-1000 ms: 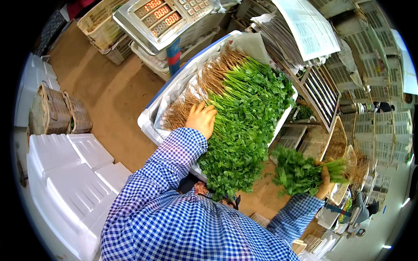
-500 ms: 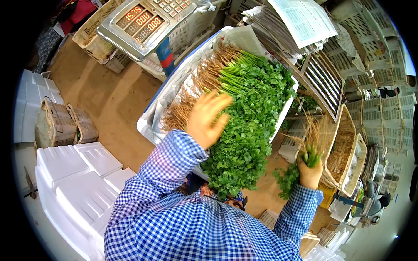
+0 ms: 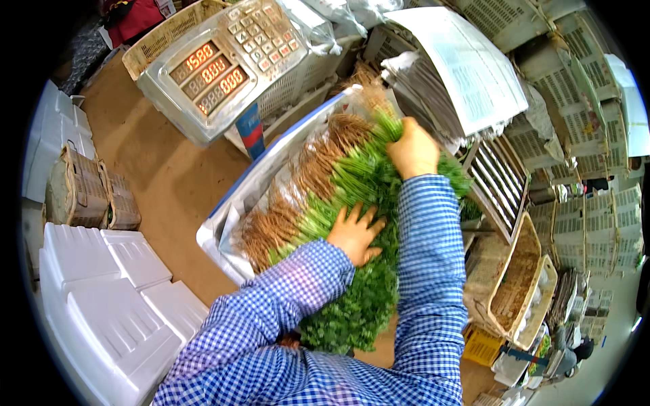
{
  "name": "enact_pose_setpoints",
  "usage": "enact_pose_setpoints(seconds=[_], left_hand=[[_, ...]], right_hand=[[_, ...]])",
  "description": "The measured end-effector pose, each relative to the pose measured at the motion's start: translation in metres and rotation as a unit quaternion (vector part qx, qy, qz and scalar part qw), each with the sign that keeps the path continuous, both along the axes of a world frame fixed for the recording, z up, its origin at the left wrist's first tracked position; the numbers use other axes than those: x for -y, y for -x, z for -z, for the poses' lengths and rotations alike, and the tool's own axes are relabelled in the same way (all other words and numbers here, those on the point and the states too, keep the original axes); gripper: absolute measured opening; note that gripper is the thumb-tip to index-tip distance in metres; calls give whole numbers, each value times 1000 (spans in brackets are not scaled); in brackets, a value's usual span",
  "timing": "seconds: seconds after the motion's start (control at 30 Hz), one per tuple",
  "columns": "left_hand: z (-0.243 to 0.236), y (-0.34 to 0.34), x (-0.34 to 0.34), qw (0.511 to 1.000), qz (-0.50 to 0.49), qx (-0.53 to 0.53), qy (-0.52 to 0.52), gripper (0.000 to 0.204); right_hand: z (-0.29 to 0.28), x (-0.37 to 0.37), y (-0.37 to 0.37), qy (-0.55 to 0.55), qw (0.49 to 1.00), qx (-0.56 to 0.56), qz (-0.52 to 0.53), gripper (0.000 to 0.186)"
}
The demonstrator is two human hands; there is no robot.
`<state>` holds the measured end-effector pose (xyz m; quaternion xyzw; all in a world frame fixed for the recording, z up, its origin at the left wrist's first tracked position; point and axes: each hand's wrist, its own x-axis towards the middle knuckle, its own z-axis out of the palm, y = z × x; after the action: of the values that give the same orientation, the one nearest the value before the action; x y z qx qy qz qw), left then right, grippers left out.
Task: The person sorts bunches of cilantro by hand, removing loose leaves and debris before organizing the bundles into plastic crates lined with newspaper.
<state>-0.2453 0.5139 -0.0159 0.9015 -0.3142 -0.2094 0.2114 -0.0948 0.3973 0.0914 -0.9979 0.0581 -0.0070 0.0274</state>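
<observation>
A long white tray (image 3: pixel 223 216) holds a thick layer of green leafy herbs (image 3: pixel 359 298) with brown roots (image 3: pixel 291 196) turned toward its left rim. My left hand (image 3: pixel 353 233) lies flat on the green stems in the middle of the pile, fingers spread. My right hand (image 3: pixel 413 149) reaches across to the tray's far end and presses a bunch of the herbs (image 3: pixel 379 162) down onto the pile, fingers closed over it. Both sleeves are blue-and-white checked.
A metal weighing scale (image 3: pixel 217 64) with lit red digits stands beyond the tray. A stack of papers (image 3: pixel 460 74) and plastic crates (image 3: pixel 575 88) lie at right. White foam boxes (image 3: pixel 101 291) and woven bundles (image 3: pixel 88 196) sit at left. Wicker baskets (image 3: pixel 521 284) stand lower right.
My right hand has swung from the lower right, carrying a herb bunch, up to the tray's far end. My left hand shifted down onto the middle of the pile.
</observation>
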Motion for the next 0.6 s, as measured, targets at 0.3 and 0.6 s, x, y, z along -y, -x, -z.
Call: enact_pose_setpoints(seconds=[0.3, 0.6], left_hand=[[17, -3, -5, 1000, 5, -13, 19, 70], [18, -6, 1, 1000, 22, -13, -15, 72]], right_hand=[[94, 26, -32, 5, 992, -112, -53, 92], [112, 24, 45, -6, 964, 37, -262, 40]])
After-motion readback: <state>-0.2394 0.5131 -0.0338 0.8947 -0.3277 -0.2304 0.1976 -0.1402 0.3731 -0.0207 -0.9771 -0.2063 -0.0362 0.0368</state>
